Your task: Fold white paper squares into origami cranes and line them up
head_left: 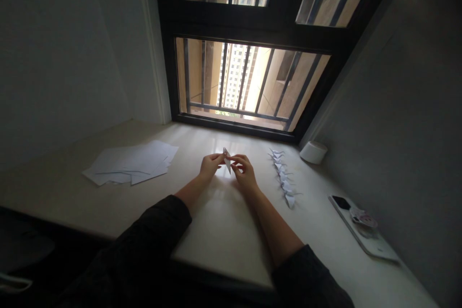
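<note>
Between my two hands, a little above the pale sill, is a small piece of folded white paper, pointed at its top and bottom. My left hand pinches its left side with thumb and fingers. From the other side, my right hand has its fingertips closed on the right edge of the paper. Fingers cover part of the folds. To the right of my hands, several small folded paper cranes stand in a row leading toward the window.
Loose white paper sheets lie in an overlapping pile at the left. A white rounded object stands by the right wall. Nearer on the right lies a phone with a grip on its back. A dark-framed window closes off the far side.
</note>
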Available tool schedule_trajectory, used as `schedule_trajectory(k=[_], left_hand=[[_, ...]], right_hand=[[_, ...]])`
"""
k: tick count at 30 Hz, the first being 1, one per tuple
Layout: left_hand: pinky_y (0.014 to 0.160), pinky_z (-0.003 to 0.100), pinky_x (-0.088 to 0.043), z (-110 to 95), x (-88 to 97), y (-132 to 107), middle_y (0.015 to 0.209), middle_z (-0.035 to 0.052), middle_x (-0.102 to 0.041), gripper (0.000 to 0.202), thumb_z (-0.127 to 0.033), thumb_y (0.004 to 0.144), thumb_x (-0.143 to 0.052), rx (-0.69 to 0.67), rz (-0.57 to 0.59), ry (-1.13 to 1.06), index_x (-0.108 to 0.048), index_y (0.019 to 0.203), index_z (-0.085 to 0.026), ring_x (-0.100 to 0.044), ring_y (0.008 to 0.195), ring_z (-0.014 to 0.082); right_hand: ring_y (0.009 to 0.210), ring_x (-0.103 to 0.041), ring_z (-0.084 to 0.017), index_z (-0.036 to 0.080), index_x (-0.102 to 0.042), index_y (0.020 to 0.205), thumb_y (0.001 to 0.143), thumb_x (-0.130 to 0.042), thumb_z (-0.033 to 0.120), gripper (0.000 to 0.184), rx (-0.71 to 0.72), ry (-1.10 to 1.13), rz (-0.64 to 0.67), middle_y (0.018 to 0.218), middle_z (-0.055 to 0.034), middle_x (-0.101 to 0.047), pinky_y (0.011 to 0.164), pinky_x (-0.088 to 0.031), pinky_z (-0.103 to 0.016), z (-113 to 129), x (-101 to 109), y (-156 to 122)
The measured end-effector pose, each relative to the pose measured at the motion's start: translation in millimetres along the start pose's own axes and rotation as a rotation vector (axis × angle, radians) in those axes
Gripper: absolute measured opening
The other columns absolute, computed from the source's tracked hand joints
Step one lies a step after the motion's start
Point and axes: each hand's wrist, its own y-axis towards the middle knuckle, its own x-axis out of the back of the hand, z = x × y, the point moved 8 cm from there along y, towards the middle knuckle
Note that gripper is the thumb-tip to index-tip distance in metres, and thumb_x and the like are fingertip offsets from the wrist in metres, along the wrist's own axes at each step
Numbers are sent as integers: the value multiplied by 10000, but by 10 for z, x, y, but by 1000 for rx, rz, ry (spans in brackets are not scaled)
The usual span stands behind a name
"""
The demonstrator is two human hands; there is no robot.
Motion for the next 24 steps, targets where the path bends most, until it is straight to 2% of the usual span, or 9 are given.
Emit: schedule_trajectory(k=[5, 10, 15, 24], left_hand=[[666, 295, -428, -2, 20, 13, 746, 85, -698, 399, -524, 644, -667, -9, -4, 23, -715, 792, -157, -648, 756, 214], [646, 288, -429, 22, 20, 41, 667, 71, -681, 361, -508, 635, -678, 0, 10, 69, -717, 701, -155, -622, 679, 185], [635, 282, -426, 36, -32, 25, 632, 59, -676, 345, -495, 630, -686, 6, 52, 74, -720, 684, -156, -602, 617, 162], [582, 250, -391, 34, -58, 14, 595, 42, -657, 359, -508, 620, -677, -21, 64, 114, -720, 677, -156, -573, 601, 148]], right_hand=[[831, -560, -159, 255, -705, 952, 755, -528, 217, 268, -96, 80, 41, 1006, -52, -558, 685, -488, -282, -98, -2, 14], [831, -555, -163, 266, -706, 913, 706, -624, 248, 223, -52, 43, 66, 1025, -53, -551, 656, -491, -276, -31, -13, 7], [821, -559, -173, 257, -722, 830, 634, -730, 343, 214, -43, -15, 6, 983, -59, -566, 649, -497, -288, -66, 32, 14], [786, -575, -165, 243, -728, 749, 678, -682, 339, 127, -49, 21, -34, 874, -40, -584, 629, -479, -278, -105, 64, 17]])
